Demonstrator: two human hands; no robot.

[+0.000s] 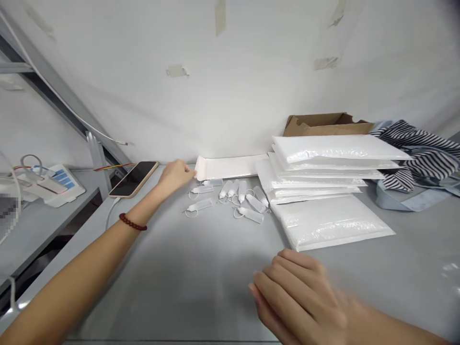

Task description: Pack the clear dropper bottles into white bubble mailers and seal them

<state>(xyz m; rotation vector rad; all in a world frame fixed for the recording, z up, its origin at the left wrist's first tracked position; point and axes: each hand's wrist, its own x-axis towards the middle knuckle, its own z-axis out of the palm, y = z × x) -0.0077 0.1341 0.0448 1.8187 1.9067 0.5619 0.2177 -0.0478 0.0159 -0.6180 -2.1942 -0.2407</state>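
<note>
At the back of the table my left hand (176, 176) reaches out, its fingertips pinched on the left end of a white bubble mailer (233, 166) that lies flat against the wall. Just in front of that mailer are several small clear plastic squeeze bottles (199, 205) with tethered caps, scattered on the grey table. My right hand (298, 292) is near the front, its fingers curled and pressed together above the table; their inner side is hidden. Beyond it sits a pile of white bubble mailers (338, 220), the upper ones stacked unevenly.
A phone (134, 178) with a white cable lies left of my left hand. Behind the pile stands an open cardboard box (327, 125). Striped cloth (420, 153) is heaped at the right. A power strip (61, 187) rests on a lower surface at the left.
</note>
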